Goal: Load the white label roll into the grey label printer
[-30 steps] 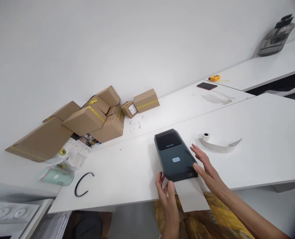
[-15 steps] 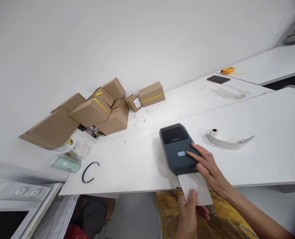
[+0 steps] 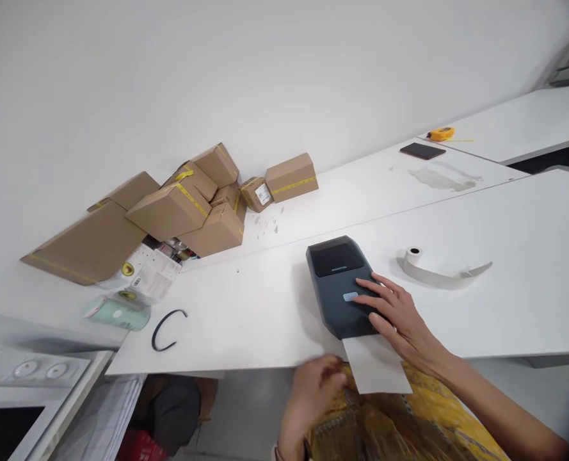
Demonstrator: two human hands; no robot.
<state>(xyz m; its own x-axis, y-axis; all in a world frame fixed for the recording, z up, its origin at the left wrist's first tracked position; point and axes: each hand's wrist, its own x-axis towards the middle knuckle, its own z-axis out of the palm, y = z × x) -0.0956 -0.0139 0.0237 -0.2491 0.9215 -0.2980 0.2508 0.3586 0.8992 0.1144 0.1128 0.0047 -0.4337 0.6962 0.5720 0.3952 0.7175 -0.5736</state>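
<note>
A dark blue-grey device (image 3: 335, 288) lies on the white table, with a pale button on its top. My right hand (image 3: 397, 314) rests on it with fingers spread, one fingertip at the button. White paper (image 3: 377, 366) sticks out of the device's near end and hangs past the table edge. My left hand (image 3: 313, 390) is left of the paper, apart from it, blurred by motion, with its fingers partly curled; whether they are apart is unclear.
Cardboard boxes (image 3: 169, 211) are piled at the back left, above a green roll (image 3: 121, 314) and a black curved band (image 3: 162, 330). To the right are a partly unrolled paper roll (image 3: 425, 272), a phone (image 3: 422, 151) and a yellow tape measure (image 3: 441, 134).
My left hand has let go of the paper and moved left. My right hand's fingers have shifted slightly and spread over the device's top.
</note>
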